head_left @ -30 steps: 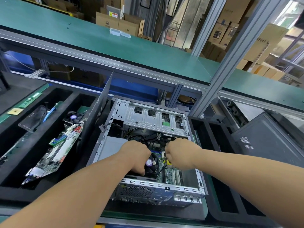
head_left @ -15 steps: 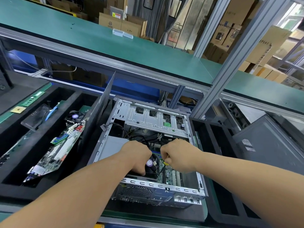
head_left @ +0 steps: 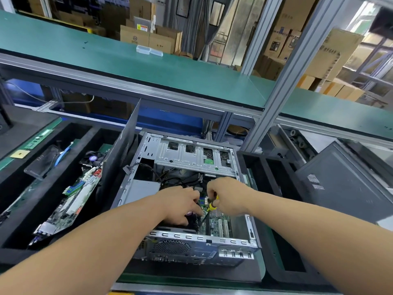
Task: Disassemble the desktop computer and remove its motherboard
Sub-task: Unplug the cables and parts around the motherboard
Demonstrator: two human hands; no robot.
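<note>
Two hands (head_left: 212,202) in one open case (head_left: 196,165); right grips one screwdriver (head_left: 212,206).

A long green-topped shelf (head_left: 170,69) on grey aluminium posts (head_left: 297,71) fronts stacked cardboard boxes (head_left: 148,38).

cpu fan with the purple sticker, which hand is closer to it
Left. The left hand lies right over the fan, partly covering it; the right hand grips a yellow-handled screwdriver just beside it to the right.

Forearms bare, no sleeves in view; hands (left (head_left: 180,204), right (head_left: 228,195)) ungloved.
</note>
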